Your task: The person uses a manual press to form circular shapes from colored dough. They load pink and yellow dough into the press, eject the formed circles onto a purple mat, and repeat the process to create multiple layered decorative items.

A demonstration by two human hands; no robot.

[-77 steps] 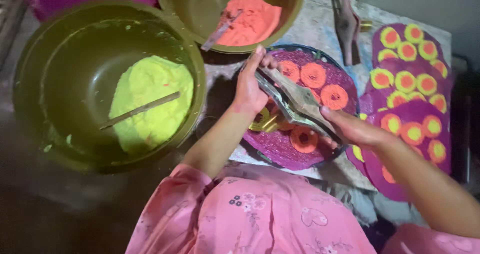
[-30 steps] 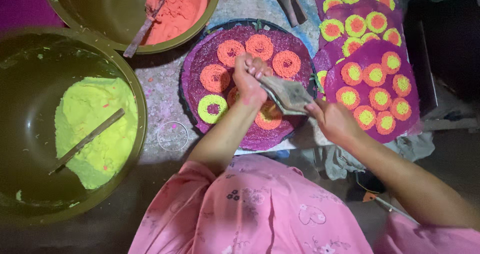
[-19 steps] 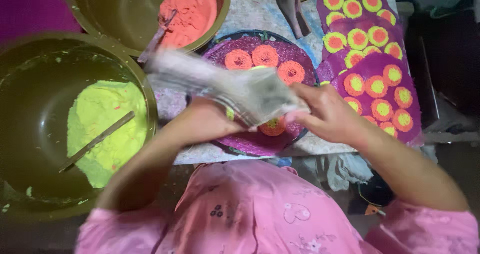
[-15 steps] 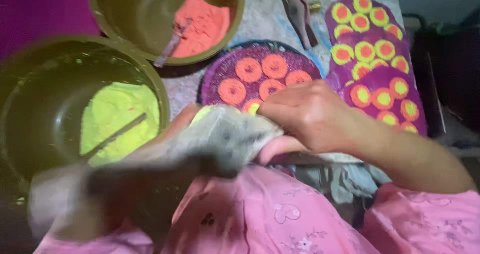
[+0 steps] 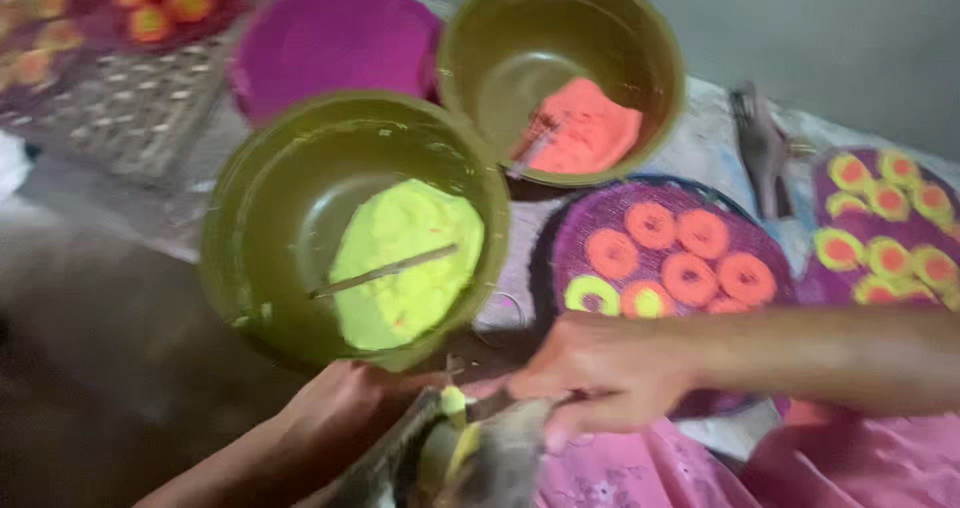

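Both my hands hold a grey piping bag (image 5: 480, 458) at the bottom of the view, just in front of the large olive bowl (image 5: 240, 258). My left hand (image 5: 345, 413) grips the bag from the left and my right hand (image 5: 600, 368) pinches its top from the right. A dab of lime-green dough (image 5: 452, 404) sits at the bag's mouth. The olive bowl holds more lime-green dough (image 5: 405, 263) with a thin stick (image 5: 385, 271) lying across it. The picture is blurred by motion.
A second olive bowl (image 5: 640, 28) with orange dough stands behind. A round purple tray (image 5: 570, 238) carries orange and green-rimmed rings; another tray of yellow-orange rings (image 5: 880, 218) lies right. A bare purple tray (image 5: 335, 43), a wire rack (image 5: 130, 113) and a dark metal tool (image 5: 760, 148) lie around.
My hands left the round purple tray and carried the bag left and toward me, to the front of the green-dough bowl. The view swung left, bringing both bowls to the centre.
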